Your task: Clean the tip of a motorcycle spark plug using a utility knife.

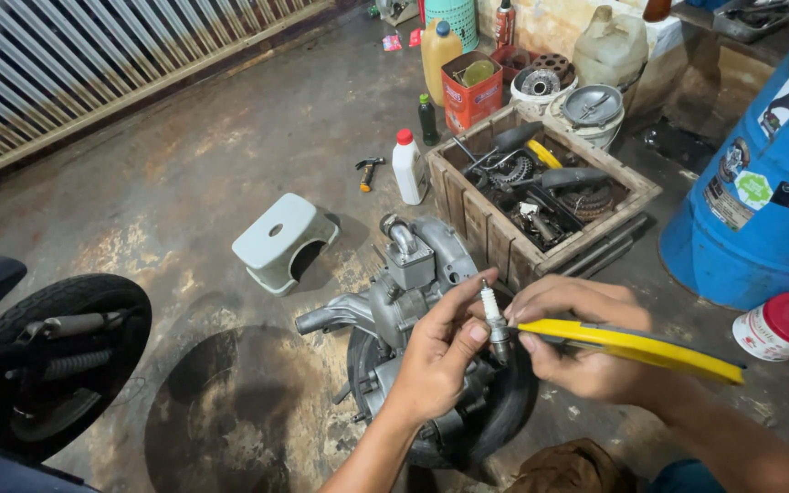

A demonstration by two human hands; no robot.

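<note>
Here, my left hand [436, 351] and right hand [568, 342] pinch a spark plug [493, 319] above the engine [413, 292], the right also gripping a yellow-handled tool [641, 349]; seating the plug likely needs careful alignment.

The spark plug [493, 315] stands nearly upright between the two hands, its white ceramic insulator on top with a small metal terminal at the tip, and its darker metal hex body and threaded end below. The upper part shows clearly; the lower end is partly hidden by fingers. It sits just above the engine. The yellow-handled tool [636, 347] lies almost level, its long, flat, bright yellow handle running from beside the spark plug out to the right and sloping slightly down, ending in a tapered tip. Its working end near the plug is covered and cannot be made out.
</note>
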